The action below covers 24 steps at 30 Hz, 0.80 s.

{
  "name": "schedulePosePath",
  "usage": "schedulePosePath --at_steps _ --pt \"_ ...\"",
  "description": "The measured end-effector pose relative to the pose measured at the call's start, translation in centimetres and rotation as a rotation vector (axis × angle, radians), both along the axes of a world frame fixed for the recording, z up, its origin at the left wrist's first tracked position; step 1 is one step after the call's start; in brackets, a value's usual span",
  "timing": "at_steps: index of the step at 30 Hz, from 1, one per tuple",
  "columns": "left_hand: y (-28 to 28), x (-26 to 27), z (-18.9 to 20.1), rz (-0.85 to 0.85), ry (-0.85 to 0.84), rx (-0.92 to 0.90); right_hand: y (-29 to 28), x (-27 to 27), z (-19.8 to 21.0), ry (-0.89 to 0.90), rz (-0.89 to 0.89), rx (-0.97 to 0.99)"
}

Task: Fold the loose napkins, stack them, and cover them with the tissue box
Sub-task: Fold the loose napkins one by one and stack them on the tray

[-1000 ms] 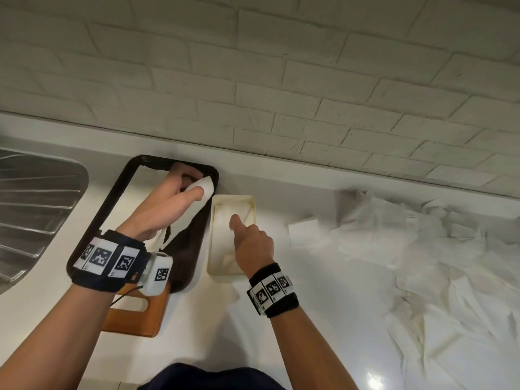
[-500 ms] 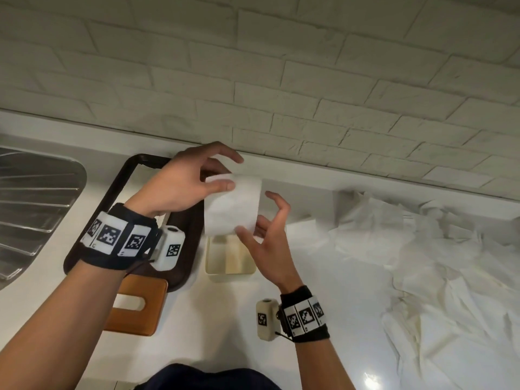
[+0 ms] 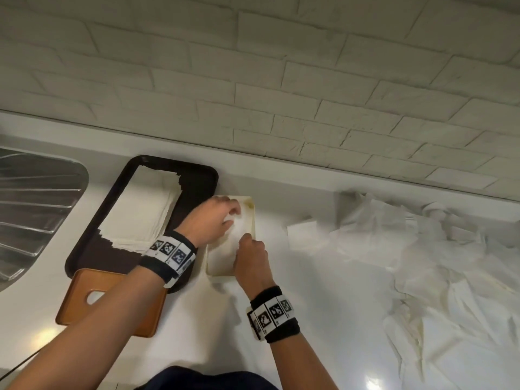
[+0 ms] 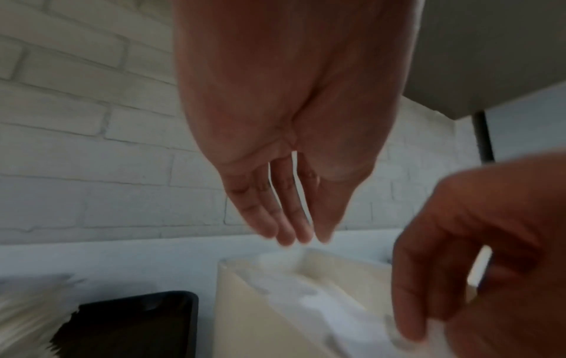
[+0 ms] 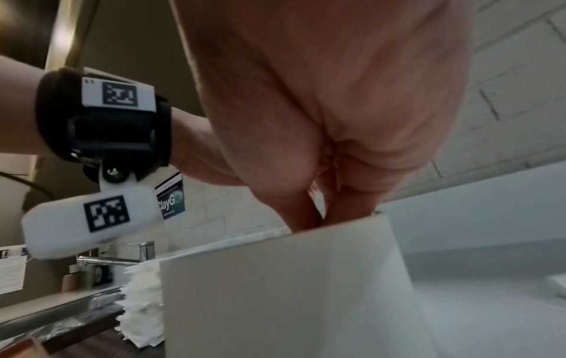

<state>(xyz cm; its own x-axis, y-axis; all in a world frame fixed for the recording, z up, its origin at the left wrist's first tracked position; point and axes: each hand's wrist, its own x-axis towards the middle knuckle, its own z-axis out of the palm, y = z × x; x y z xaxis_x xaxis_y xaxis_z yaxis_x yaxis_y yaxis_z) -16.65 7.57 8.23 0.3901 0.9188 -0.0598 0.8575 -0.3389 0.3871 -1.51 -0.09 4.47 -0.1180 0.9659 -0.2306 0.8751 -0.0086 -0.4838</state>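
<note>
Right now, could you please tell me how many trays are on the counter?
2. A dark tray beside the sink holds stacked napkins; a cream tray sits right of it with a napkin inside. Others may lie under the loose napkins.

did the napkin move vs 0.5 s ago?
Yes. The napkin has come down from in front of the wall into the cream box, beside the black tray, with both hands on it.

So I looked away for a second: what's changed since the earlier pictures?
The folded napkin, held up in the air half a second ago, has come down into the cream box; the left hand and right hand press it in. The black tray, its napkin stack, the brown lid and loose pile stayed.
</note>
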Motion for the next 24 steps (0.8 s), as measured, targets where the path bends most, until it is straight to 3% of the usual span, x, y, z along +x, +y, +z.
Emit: schedulePosePath --at_steps 2,5,8,12,15,20,24 --pt "-0.4 0.5 -1.7 -0.082 0.2 -0.082 0.1 0.5 0.4 -0.007 -0.005 0.02" --pt "-1.4 1.5 -3.9 -0.191 0.513 -0.07 1.7 3.0 0.7 0.112 -0.207 0.191" --pt "-1.8 1.9 -4.8 -0.187 0.553 -0.034 4.5 7.6 -0.3 0.152 -0.425 0.282" --pt "-1.3 1.6 -3.4 -0.1 0.306 -0.015 7.5 13.3 -4.9 0.058 -0.641 0.054" --pt "-1.3 1.5 -2.1 -0.019 0.127 0.045 8.1 15.3 -7.3 -0.015 -0.623 -0.062" --pt "-1.4 1.7 -0.5 0.062 -0.158 0.078 7.9 15.6 -6.8 0.246 -0.628 0.047" --pt "-1.9 2.9 0.9 0.028 -0.32 -0.019 6.0 13.8 -2.5 0.511 -0.525 0.109"
